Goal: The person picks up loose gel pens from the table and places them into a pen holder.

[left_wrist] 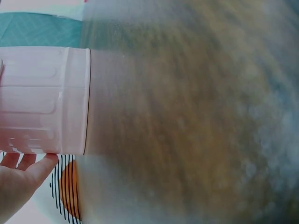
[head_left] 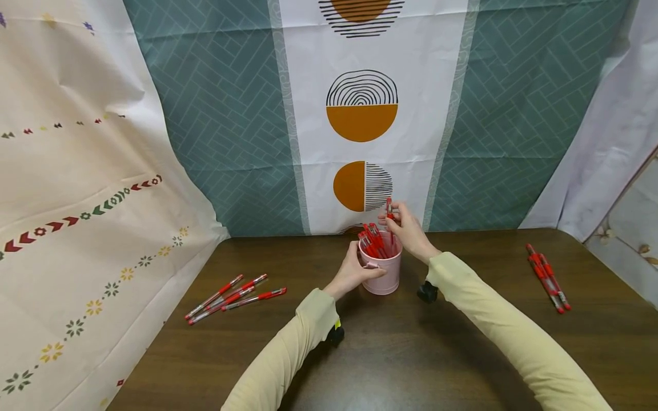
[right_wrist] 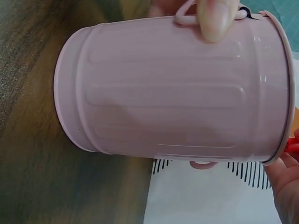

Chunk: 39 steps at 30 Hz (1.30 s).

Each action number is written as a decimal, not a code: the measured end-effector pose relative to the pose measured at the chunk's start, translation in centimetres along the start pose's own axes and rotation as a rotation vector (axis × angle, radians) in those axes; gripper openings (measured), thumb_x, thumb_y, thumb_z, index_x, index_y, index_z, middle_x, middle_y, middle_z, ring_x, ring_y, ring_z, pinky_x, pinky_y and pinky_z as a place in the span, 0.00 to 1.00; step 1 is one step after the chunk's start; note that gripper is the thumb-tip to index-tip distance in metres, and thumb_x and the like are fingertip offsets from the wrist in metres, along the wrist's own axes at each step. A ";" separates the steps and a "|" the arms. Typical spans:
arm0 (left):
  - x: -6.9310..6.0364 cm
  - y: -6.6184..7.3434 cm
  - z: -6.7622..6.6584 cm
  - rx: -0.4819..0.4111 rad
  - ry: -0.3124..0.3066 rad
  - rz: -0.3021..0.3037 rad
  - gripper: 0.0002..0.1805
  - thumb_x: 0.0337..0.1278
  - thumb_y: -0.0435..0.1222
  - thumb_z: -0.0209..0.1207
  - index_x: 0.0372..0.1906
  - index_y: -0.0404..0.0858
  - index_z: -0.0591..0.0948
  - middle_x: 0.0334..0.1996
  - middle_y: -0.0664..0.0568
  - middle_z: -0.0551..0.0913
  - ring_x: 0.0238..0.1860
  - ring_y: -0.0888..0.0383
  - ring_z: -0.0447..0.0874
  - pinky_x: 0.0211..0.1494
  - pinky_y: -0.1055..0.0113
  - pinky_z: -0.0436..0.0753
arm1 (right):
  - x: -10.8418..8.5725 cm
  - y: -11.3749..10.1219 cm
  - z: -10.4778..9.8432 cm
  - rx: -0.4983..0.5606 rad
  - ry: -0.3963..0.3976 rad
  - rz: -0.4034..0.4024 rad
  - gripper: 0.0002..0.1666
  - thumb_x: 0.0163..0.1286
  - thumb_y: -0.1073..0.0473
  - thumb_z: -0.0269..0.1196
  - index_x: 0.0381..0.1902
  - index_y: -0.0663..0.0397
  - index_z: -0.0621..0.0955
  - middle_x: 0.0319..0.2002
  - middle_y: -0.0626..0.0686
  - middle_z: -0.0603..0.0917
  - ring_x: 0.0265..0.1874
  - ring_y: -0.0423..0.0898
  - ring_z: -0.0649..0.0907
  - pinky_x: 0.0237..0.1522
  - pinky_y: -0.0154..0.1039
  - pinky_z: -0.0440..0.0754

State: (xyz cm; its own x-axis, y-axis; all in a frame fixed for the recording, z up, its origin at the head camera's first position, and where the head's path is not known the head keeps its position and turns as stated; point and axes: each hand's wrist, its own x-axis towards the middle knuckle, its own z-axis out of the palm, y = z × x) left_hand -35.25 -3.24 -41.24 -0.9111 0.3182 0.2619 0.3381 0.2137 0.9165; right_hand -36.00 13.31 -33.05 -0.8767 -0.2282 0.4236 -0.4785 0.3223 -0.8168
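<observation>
A pink metal bucket (head_left: 384, 278) stands on the table near the back curtain, with several red pens (head_left: 371, 241) leaning inside it. My left hand (head_left: 350, 274) grips its left side, and in the right wrist view the thumb (right_wrist: 216, 19) lies over the small side handle (right_wrist: 187, 19). At the bucket's right rim, my right hand (head_left: 409, 233) pinches a red pen (head_left: 389, 208), held upright with its lower part inside the opening. The left wrist view shows the bucket wall (left_wrist: 42, 100) and fingers (left_wrist: 43, 169) touching it.
Several red pens (head_left: 231, 297) lie loosely on the left of the brown table (head_left: 380, 354). A smaller group of red pens (head_left: 548, 277) lies at the far right. A patterned curtain (head_left: 231, 114) hangs behind the table's back edge.
</observation>
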 end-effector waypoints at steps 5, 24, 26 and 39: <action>0.1 0.2 -0.2 0.000 -0.023 0.005 0.39 0.39 0.34 0.69 0.57 0.36 0.59 0.53 0.47 0.67 0.53 0.52 0.67 0.54 0.62 0.69 | 0.6 2.1 0.0 -0.062 0.002 -0.016 0.16 0.67 0.70 0.52 0.51 0.66 0.64 0.46 0.65 0.77 0.46 0.56 0.77 0.51 0.49 0.69; 0.4 -0.8 0.0 0.015 -0.005 0.040 0.39 0.38 0.37 0.70 0.56 0.38 0.60 0.52 0.50 0.67 0.52 0.54 0.68 0.54 0.62 0.69 | 0.6 3.2 0.6 -0.186 -0.080 0.047 0.19 0.67 0.65 0.55 0.53 0.69 0.69 0.49 0.66 0.75 0.47 0.60 0.76 0.48 0.50 0.71; 0.4 -0.6 0.0 0.021 -0.007 0.036 0.39 0.38 0.37 0.70 0.56 0.38 0.60 0.52 0.50 0.67 0.52 0.55 0.68 0.54 0.63 0.69 | 0.6 3.3 0.5 -0.193 -0.093 0.056 0.19 0.66 0.65 0.55 0.53 0.69 0.70 0.48 0.65 0.75 0.47 0.59 0.76 0.48 0.49 0.72; -1.4 3.4 -0.5 0.026 -0.024 0.027 0.36 0.41 0.32 0.67 0.55 0.30 0.59 0.52 0.42 0.66 0.53 0.49 0.67 0.55 0.61 0.68 | 0.7 3.4 0.1 -0.296 -0.210 0.079 0.16 0.64 0.65 0.57 0.49 0.69 0.75 0.45 0.63 0.78 0.45 0.55 0.77 0.47 0.46 0.73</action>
State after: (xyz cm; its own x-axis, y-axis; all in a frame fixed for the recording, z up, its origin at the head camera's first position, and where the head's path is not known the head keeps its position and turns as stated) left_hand -32.91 -3.40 -38.36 -0.8957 0.3461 0.2792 0.3692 0.2288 0.9008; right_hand -38.26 14.16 -35.51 -0.8968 -0.3655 0.2494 -0.4306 0.5912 -0.6820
